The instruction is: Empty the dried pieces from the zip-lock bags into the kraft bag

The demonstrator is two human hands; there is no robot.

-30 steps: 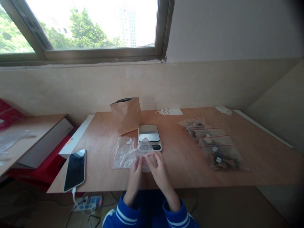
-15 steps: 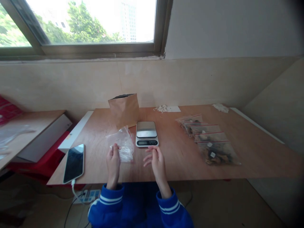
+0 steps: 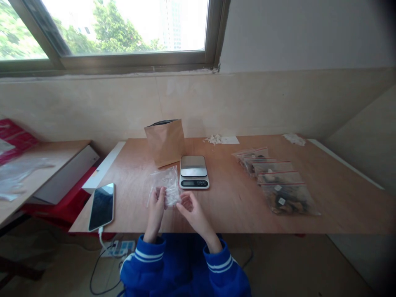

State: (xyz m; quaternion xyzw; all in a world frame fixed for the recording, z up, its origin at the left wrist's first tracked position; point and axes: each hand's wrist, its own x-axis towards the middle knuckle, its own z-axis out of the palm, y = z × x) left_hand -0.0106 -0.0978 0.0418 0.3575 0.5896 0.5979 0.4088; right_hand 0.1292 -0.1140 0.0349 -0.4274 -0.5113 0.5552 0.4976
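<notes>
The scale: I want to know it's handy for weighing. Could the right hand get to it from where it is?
Probably yes. The scale sits on the table just beyond the right hand, with only bare wood between. The clear bag in the left hand lies to the side.

Both hands meet at the near edge of the table point(image 3: 216, 206), the left hand point(image 3: 156, 206) and right hand point(image 3: 192, 210) on a clear bag point(image 3: 165, 187). Just beyond them the scale point(image 3: 194, 171) and, behind it, the upright paper bag point(image 3: 165, 142) block the way straight ahead. To the left the phone point(image 3: 102, 201) lies near the table edge, with bare wood between it and the hands. To the right the wood is bare as far as the row of filled bags point(image 3: 275, 181), well apart from the hands.
</notes>
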